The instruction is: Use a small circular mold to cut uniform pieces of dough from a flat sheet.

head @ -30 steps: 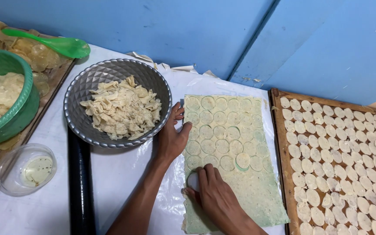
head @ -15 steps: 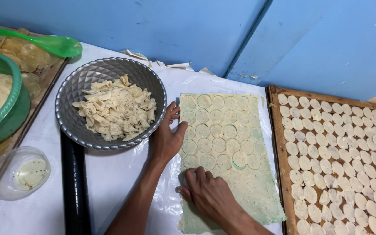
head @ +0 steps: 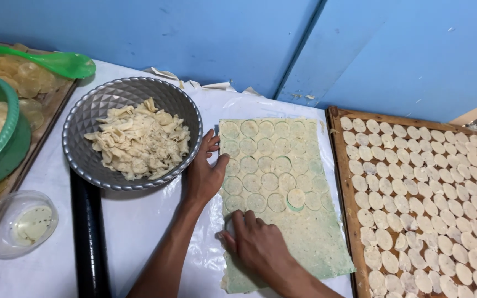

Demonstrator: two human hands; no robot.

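Note:
A pale green-speckled dough sheet (head: 299, 243) lies flat on white plastic, its upper half scored with rows of cut circles. My left hand (head: 205, 172) rests open on the sheet's left edge, fingers spread, beside the metal bowl. My right hand (head: 256, 241) presses down on the sheet's lower left part, closed over a small whitish round cutter (head: 229, 225) that is mostly hidden under the fingers. One cut disc (head: 296, 197) sits slightly lifted in the lowest cut row.
A faceted metal bowl (head: 84, 118) of dough scraps stands left of the sheet. A wooden tray (head: 342, 182) with several rows of cut discs fills the right. A black rolling pin (head: 88, 243), clear plastic cup (head: 15, 223), green basket (head: 4, 146) and green spoon (head: 56, 62) are at left.
The view has drifted a little to the left. My right hand stays pressed at the sheet's lower left with only a slight shift; my left hand keeps its place on the edge.

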